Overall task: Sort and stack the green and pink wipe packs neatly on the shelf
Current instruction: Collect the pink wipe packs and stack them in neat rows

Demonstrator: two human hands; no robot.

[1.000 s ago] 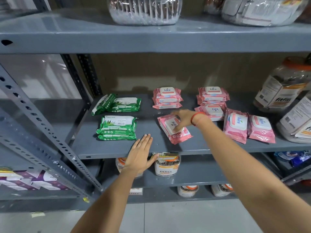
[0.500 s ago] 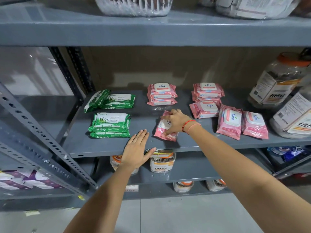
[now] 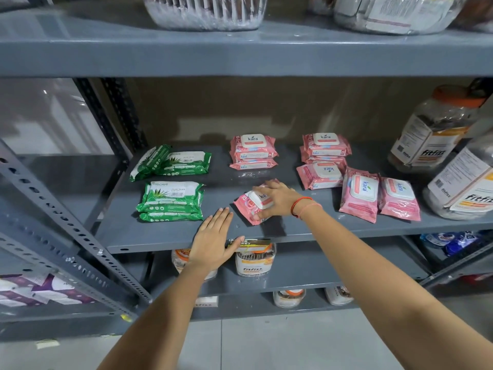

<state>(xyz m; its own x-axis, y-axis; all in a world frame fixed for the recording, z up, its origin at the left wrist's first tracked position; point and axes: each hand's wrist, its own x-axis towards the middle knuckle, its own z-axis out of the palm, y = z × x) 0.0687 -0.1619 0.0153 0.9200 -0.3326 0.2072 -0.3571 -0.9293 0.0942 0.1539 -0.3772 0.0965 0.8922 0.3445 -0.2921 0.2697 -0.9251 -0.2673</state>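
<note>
Head view: right hand (image 3: 277, 200) clamps a tilted pink pack (image 3: 249, 208) on the shelf (image 3: 170, 236). Left hand (image 3: 213, 240) lies flat, fingers spread, just left of it; green packs (image 3: 170, 200) sit beyond, farther left.

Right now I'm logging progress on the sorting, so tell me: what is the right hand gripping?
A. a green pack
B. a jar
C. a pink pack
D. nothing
C: the right hand has its grip on a single pink pack, tilted at the front of the shelf, while the left hand lies flat and open on the shelf edge.
</note>
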